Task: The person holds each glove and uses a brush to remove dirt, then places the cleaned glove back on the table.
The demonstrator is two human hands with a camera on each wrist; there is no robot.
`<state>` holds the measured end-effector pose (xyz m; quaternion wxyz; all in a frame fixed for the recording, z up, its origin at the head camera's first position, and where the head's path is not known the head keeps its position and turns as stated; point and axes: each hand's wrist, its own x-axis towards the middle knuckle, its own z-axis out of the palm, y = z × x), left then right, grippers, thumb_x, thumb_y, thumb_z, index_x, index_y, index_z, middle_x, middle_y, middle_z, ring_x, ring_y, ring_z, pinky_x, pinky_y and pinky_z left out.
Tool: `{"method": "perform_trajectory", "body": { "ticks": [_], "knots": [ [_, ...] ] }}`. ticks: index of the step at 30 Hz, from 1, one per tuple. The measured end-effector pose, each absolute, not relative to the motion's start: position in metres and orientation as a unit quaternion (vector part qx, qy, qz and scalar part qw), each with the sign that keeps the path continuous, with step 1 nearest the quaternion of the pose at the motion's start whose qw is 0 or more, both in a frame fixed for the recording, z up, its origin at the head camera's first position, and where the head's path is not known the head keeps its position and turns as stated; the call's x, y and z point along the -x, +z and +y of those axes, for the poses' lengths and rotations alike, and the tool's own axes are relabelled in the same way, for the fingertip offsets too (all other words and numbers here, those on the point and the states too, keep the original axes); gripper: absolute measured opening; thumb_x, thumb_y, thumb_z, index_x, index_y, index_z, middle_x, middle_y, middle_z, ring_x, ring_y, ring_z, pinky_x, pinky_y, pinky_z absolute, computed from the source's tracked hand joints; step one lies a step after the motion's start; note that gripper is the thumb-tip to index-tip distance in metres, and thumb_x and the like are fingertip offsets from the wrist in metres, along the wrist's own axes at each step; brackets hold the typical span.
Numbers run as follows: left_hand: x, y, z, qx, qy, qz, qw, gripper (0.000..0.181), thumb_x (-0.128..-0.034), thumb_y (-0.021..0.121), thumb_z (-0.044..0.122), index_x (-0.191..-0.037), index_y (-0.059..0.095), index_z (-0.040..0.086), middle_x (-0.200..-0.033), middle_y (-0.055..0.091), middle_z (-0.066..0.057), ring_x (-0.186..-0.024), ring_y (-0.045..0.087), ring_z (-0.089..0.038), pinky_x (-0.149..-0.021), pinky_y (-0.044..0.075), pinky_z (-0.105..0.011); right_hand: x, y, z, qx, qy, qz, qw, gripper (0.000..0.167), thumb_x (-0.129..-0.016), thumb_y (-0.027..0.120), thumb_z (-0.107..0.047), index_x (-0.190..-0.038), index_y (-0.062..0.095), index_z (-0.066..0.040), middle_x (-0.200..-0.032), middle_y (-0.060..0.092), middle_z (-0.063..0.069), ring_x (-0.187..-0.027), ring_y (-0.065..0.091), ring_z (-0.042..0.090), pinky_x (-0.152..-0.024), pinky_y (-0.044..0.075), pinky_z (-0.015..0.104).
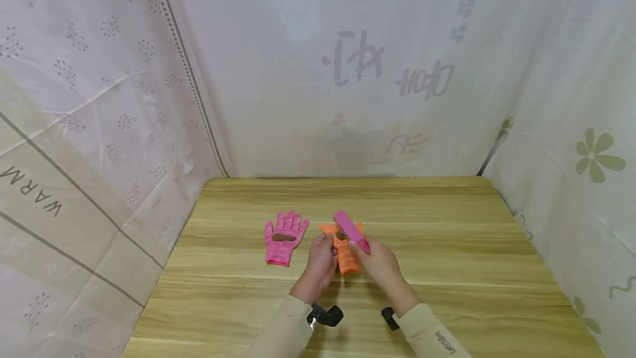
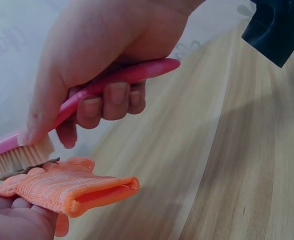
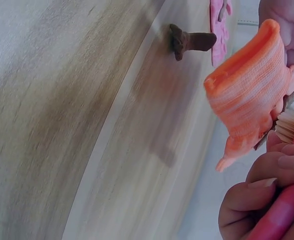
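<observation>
Leftward of the left hand, flat on the light wood-grain bench [image 1: 238, 303]: a pink knitted glove [image 1: 278, 252], fingers pointing away, a long brown patch [image 1: 284, 237] across its middle. Next, extending from a beige sleeve [image 1: 285, 330], the left hand [image 1: 320, 264], fingers tucked beneath and gripping an orange-and-white striped knitted glove [image 1: 349, 261]. Between both hands, lifted off the bench with that glove, a dark brownish patch [image 1: 340, 235]; against it, the pale bristles [image 2: 27, 155] of a pink long-handled brush [image 1: 349, 226], tilted up and away. Rightmost, the right hand [image 1: 381, 263], curled round the handle, thumb stretched along it towards the bristles.
</observation>
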<state>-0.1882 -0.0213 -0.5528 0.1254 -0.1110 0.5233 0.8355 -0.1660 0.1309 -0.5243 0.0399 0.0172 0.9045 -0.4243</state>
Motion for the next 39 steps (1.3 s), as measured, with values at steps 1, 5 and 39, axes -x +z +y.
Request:
{"method": "perform_trajectory", "body": {
  "ticks": [1,5,39],
  "knots": [
    [0.189,-0.553,-0.022,0.11,0.836,0.522,0.126,0.037,-0.1121,0.033,0.022,-0.137,0.041,-0.005,-0.088,0.04,0.003,-0.075,0.039,-0.007,-0.063,0.037,-0.018,0.166,-0.524,0.132,-0.017,-0.422,0.905,0.04,0.039,-0.101,0.06,-0.045,-0.082,0.055,-0.011,-0.065,0.041,0.0,-0.056,0.036,0.014,-0.052,0.03,0.027],
    [0.19,-0.555,-0.023,0.102,0.838,0.521,0.128,0.041,-0.1124,0.031,0.021,-0.142,0.039,-0.007,-0.089,0.046,0.004,-0.076,0.043,-0.006,-0.066,0.044,-0.018,0.166,-0.523,0.133,-0.021,-0.424,0.905,0.035,0.04,-0.101,0.059,-0.046,-0.082,0.055,-0.011,-0.065,0.039,-0.001,-0.056,0.034,0.014,-0.051,0.029,0.026],
    [0.186,-0.554,-0.021,0.096,0.829,0.534,0.137,0.025,-0.1113,0.033,0.018,-0.12,0.047,0.0,-0.087,0.042,0.002,-0.076,0.039,-0.009,-0.065,0.037,-0.02,0.164,-0.522,0.122,-0.011,-0.397,0.917,0.032,0.043,-0.1,0.06,-0.047,-0.078,0.052,-0.011,-0.065,0.042,0.0,-0.056,0.039,0.014,-0.05,0.031,0.027]
  ]
}}
